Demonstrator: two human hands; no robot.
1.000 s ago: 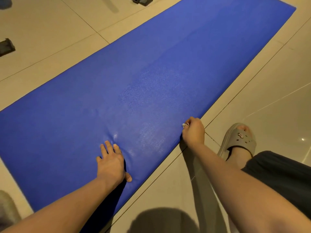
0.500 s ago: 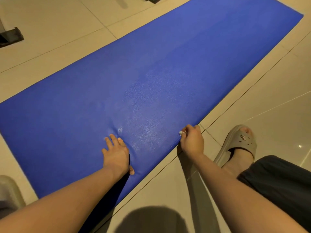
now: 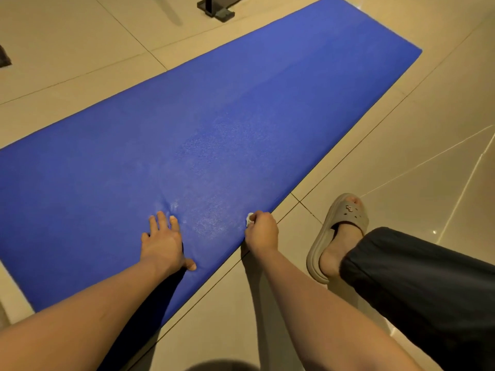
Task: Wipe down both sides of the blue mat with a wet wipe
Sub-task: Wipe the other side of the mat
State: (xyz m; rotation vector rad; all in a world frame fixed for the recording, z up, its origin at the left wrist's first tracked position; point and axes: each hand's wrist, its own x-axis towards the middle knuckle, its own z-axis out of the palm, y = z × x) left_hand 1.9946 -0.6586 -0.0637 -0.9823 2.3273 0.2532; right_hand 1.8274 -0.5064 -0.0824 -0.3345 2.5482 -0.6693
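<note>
The blue mat (image 3: 203, 129) lies flat on the tiled floor, running from lower left to upper right. My left hand (image 3: 162, 243) presses flat on it near its near edge, fingers spread, denting the foam. My right hand (image 3: 261, 231) is curled at the mat's near edge and grips a small wad of white wet wipe (image 3: 249, 218), which peeks out by the thumb. A damp, shiny patch shows on the mat between and beyond the two hands.
My foot in a grey slipper (image 3: 337, 231) stands on the tiles right of the right hand, with a dark trouser leg (image 3: 428, 285) beside it. A black furniture base (image 3: 214, 8) sits beyond the mat's far edge. Another dark object (image 3: 4, 58) is at the left border.
My view has drifted, so the mat and hands sit lower and more to the left in frame. The right hand has slid a little along the near edge toward the left hand, which stays pressed down.
</note>
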